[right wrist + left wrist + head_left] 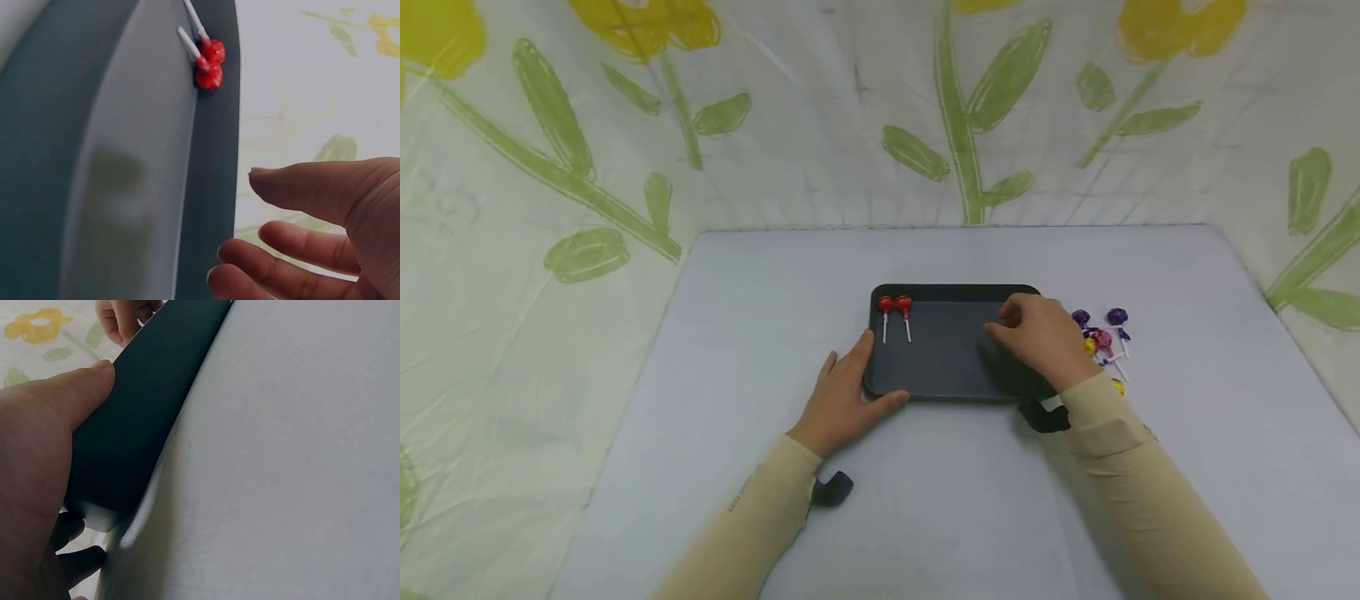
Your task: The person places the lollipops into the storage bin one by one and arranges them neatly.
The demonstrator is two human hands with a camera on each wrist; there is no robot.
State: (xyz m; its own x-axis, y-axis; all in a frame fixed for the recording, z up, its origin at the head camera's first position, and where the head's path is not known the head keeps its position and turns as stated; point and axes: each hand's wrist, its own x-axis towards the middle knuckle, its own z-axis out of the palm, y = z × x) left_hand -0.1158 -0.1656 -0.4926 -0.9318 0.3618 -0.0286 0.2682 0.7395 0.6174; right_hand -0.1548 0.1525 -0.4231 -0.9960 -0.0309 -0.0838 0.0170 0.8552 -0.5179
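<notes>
A dark rectangular tray (947,387) lies on the table with two red-wrapped lollipops (895,307) side by side in its far left corner, white sticks toward me. My left hand (844,408) rests at the tray's near left corner, fingers along the left side and thumb on the near edge; the left wrist view shows that thumb (94,381) against the tray's wall. Over the tray's right part hovers my right hand (1041,337), fingers loosely bent. Thumb and fingers (269,269) stand apart in the right wrist view, with nothing between them.
Right of the tray lies a loose pile of lollipops in purple, pink (1102,339) and yellow wrappers, partly hidden by the right hand and sleeve. Behind the white table (775,267) hangs a flower-patterned curtain (820,150).
</notes>
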